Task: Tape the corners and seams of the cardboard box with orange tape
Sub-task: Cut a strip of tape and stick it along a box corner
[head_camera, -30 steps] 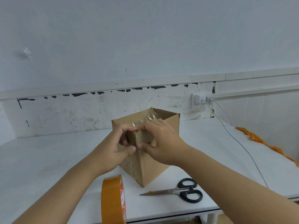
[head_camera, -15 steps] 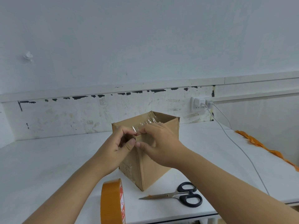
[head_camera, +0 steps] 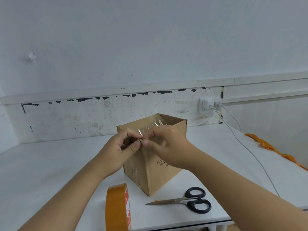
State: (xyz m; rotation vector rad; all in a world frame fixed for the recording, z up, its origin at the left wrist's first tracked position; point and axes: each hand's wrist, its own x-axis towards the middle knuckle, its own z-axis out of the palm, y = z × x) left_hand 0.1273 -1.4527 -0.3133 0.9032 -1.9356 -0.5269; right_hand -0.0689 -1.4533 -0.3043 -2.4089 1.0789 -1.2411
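An open-topped cardboard box (head_camera: 155,174) stands on the white table (head_camera: 50,164) with one vertical corner facing me. My left hand (head_camera: 120,150) and my right hand (head_camera: 164,145) meet at the top of that near corner, thumbs and fingertips pinching the rim from both sides. Shiny tape glints along the box's top edge behind my fingers. A roll of orange tape (head_camera: 117,208) stands on edge at the table's front, left of the box.
Black-handled scissors (head_camera: 186,200) lie in front of the box to the right, blades pointing left. A white cable (head_camera: 250,152) runs from a wall socket (head_camera: 206,105) across the table's right side. Crumpled orange tape scraps (head_camera: 273,149) lie at the far right edge.
Both hands have stayed on the near top corner, with fingertips shifting slightly upward onto the rim. The view has tilted up a little.
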